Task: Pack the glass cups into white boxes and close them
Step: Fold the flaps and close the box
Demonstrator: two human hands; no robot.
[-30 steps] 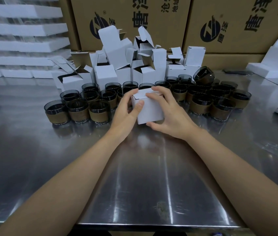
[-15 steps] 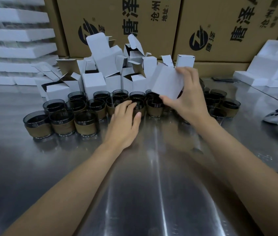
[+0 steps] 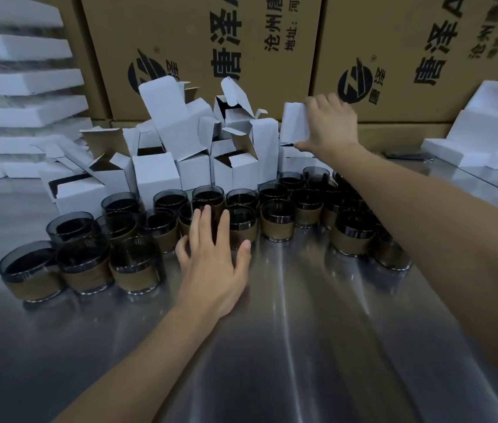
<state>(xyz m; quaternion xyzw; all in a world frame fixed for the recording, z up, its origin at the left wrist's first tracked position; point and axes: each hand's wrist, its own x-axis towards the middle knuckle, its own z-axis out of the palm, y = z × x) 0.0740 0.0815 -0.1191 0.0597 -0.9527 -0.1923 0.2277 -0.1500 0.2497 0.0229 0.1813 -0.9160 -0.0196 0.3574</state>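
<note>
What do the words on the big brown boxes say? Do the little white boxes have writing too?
"唐泽": big, on the left carton.
"沧州唐": smaller, same carton, cut off by the frame's top.
"地址:河": smaller, same carton, cut off too.
"唐泽A": big, on the right carton, cut off.
"®" and small "唐泽": by the round logo on the right carton.
Smaller print on the right carton: too blurred to read.
White boxes: no writing shows.

Head-worn view, forward and down — close over table (image 3: pixel 302 346)
</note>
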